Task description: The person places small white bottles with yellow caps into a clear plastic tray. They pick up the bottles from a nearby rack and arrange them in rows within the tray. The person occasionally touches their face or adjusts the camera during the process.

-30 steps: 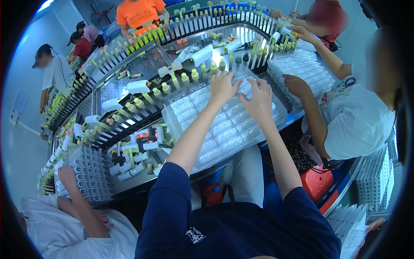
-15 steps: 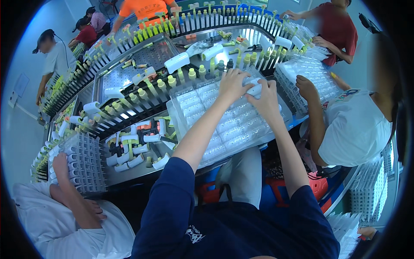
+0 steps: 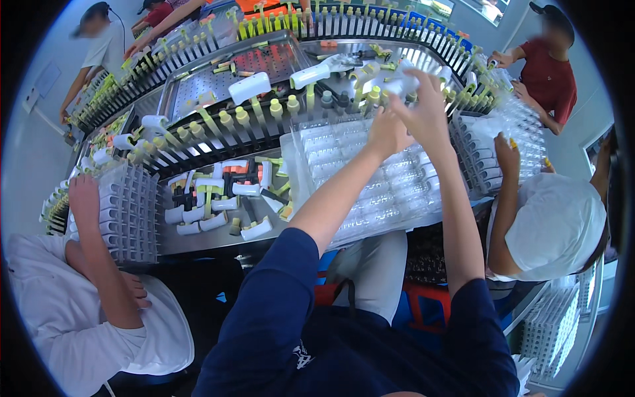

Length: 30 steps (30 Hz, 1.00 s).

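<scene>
My right hand [image 3: 428, 114] is raised at the row of posts, thumb and fingers around a blurred white plastic piece [image 3: 399, 86]. Just below it, my left hand [image 3: 391, 134] has its fingers curled in by a yellow-green capped post [image 3: 374, 94]; whatever they grip is hidden. Beneath both forearms lies a clear plastic blister tray [image 3: 360, 192] with rows of moulded pockets. Some pockets at its far left and right hold white pieces. Other white curved pieces [image 3: 250, 87] sit on top of posts to the left.
Loose white, black, green and orange parts [image 3: 211, 198] lie on the metal table. Stacked trays stand left [image 3: 122, 212] and right [image 3: 476, 155], with co-workers' hands [image 3: 84, 198] [image 3: 508, 155] close by. A perforated metal tray [image 3: 248, 69] lies beyond the black post rack [image 3: 238, 149].
Both hands were together on a white piece above the tray. The right hand has risen away toward the posts, and the left has shifted right and lower. The whole view has turned somewhat.
</scene>
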Tool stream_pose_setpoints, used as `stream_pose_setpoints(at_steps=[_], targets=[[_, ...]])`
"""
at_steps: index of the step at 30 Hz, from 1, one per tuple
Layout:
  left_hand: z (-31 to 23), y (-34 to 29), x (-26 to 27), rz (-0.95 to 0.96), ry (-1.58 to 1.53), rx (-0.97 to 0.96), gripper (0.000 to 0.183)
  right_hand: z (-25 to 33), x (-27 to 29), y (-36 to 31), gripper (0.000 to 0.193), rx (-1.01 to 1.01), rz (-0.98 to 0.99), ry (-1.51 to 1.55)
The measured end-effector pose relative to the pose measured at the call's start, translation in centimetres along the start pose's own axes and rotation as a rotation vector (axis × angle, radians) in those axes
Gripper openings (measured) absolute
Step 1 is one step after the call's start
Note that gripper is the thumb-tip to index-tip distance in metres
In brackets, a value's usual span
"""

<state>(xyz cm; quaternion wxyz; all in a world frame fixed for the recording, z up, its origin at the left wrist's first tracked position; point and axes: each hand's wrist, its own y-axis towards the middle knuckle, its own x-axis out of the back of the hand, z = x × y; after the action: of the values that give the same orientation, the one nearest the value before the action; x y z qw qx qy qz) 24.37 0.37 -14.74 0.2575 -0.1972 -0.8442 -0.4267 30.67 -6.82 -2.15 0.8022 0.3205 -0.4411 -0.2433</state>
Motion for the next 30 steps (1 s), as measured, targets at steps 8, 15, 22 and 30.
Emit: stream_pose_setpoints(at_steps=[8,15,22,30], targets=[[0.8,0.8,-1.8,-0.07,0.08,-0.055,0.046,2.1,-13.4,5.0,0.059,0.012,0.215,0.179],[0.0,0.2,0.4,-0.009,0.107,0.023,0.042,8.4,-16.8,1.2,0.063,0.137,0.155,0.045],[-0.3,0.6,0.2,0.05,0.219,-0.17,0.034,12.3,-16.4,-0.7,0.099,0.235,0.299,0.051],[-0.9,1.1,-0.5,0.146,0.316,-0.243,0.041,9.3,-1.4,-7.5,0.046,0.124,0.194,0.175]])
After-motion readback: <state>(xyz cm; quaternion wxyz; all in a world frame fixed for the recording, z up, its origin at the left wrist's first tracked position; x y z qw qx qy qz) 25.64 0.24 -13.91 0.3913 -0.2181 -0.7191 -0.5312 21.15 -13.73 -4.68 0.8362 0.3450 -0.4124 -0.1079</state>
